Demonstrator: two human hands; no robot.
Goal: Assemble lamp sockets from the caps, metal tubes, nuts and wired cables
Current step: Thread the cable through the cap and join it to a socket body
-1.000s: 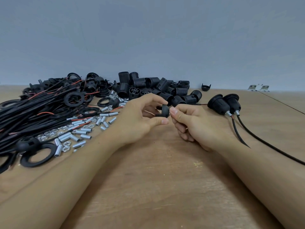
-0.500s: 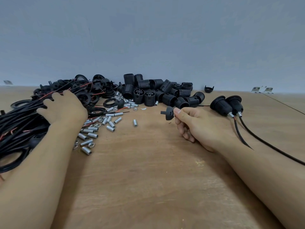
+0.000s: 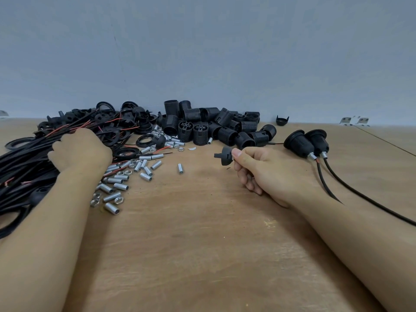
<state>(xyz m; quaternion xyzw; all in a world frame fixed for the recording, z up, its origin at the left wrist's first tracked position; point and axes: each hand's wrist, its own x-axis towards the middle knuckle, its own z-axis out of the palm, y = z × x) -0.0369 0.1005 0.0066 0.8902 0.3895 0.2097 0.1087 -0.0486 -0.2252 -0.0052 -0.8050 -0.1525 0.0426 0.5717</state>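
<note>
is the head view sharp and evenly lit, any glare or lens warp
Head view: soft, even light, faint shadows beside both forearms; no harsh glare, only small glints on the silver metal tubes; wide-angle warp bends the brown wooden table edge; the black plastic cap in the right hand looks fairly sharp.

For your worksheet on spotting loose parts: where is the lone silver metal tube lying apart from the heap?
In the head view, the lone silver metal tube lies on the wooden table, left of centre, between both hands.
</note>
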